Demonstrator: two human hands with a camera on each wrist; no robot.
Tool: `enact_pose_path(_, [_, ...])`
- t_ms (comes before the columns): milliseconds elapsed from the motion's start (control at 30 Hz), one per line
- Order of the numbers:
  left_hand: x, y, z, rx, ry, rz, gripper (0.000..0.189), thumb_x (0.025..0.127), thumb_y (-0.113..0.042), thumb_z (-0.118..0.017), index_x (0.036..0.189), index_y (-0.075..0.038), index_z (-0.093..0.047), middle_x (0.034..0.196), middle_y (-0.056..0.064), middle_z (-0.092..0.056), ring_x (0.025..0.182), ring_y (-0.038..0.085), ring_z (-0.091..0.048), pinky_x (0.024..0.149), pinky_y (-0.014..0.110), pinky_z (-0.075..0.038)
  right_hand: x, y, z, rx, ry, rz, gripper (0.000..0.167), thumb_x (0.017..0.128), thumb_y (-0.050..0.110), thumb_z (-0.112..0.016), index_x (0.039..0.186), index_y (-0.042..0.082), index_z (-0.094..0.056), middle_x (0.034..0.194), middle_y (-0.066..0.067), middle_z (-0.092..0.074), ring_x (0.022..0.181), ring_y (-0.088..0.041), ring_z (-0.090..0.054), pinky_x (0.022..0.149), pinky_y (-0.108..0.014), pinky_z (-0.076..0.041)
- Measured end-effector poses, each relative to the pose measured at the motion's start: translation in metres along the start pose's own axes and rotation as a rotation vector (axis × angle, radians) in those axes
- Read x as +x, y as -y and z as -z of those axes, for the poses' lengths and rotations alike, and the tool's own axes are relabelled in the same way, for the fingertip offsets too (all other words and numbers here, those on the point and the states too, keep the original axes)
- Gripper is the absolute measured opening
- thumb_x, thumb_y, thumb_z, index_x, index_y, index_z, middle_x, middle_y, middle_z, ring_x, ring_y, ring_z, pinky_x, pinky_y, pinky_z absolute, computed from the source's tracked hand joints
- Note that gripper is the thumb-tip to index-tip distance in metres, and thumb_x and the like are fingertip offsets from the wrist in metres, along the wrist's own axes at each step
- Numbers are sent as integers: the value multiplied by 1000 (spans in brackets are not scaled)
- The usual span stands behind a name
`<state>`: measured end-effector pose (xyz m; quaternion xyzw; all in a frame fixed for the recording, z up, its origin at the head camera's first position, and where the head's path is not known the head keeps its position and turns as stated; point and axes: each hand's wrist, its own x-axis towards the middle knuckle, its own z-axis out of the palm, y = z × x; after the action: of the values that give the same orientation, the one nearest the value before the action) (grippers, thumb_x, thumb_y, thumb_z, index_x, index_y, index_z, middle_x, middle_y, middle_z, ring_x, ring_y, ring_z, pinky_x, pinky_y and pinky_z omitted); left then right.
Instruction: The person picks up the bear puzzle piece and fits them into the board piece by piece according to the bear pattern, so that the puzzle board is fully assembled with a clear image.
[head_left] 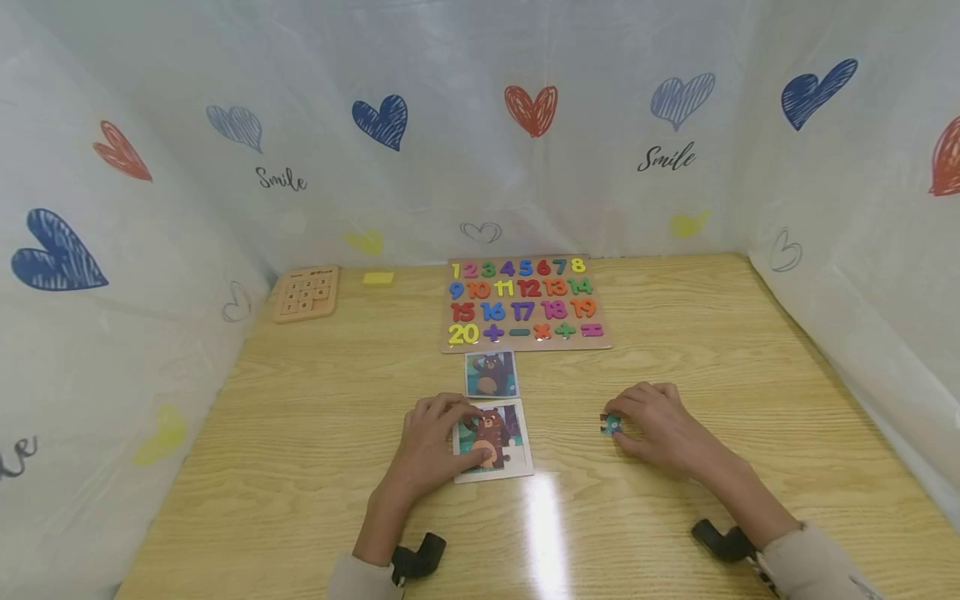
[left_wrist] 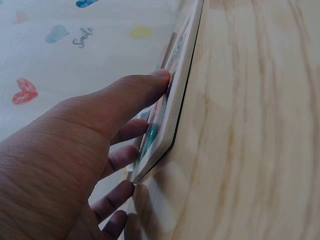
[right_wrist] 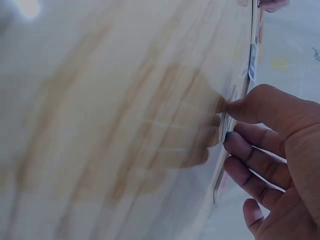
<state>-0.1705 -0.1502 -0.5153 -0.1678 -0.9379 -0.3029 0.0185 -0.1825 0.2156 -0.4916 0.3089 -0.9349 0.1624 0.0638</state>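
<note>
My left hand (head_left: 431, 442) rests on a small bear jigsaw puzzle (head_left: 517, 460), thumb and forefinger on its printed face. In the left wrist view the thumb (left_wrist: 159, 77) presses on the picture while other fingers lie by the board's edge. A pale gap shows at the puzzle's lower right corner. To the right, my right hand (head_left: 663, 425) pinches a small teal and brown puzzle piece (head_left: 611, 424) between thumb and fingers, low over the table. The right wrist view shows that puzzle piece (right_wrist: 224, 120) edge-on at the fingertips.
A bear picture card (head_left: 491, 374) lies just beyond the puzzle. Farther back is a board of coloured numbers (head_left: 528, 300). At the back left are a wooden number slide puzzle (head_left: 307, 294) and a yellow paper (head_left: 378, 278). Heart-printed curtains (head_left: 465, 183) enclose the wooden table (head_left: 300, 500).
</note>
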Motion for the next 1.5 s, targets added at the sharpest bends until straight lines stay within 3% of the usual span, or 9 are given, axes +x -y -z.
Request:
enact_pose_path(267, [0,1,-1,2,4,-1,51,78,-58,-77,120,-29,-69,132,-3,-54,124,26,-41,105,53,-29,2,1,-2,41,-7,4,21,78,14,-79,97,14,-73,95,6,-68,95,-22,-60,81,-42,-32])
enact_pose_path(767, [0,1,0,16,5,0,52,78,-58,-77,120,-29,-69,132,-2,-54,124,26,-42,105,55,-29,3,5,1,52,-29,20,23,79,14,-80,101,14,-72,99,7,-68,96,-19,-59,87,-45,-33])
enact_pose_path(1500, [-1,1,1,-2,14,-8,52,80,-58,-76,121,-28,-68,134,-1,-54,124,27,-41,104,54,-29,7,13,5,44,-55,57,21,78,15,-82,98,15,-73,96,8,-69,94,-17,-60,84,-43,-33])
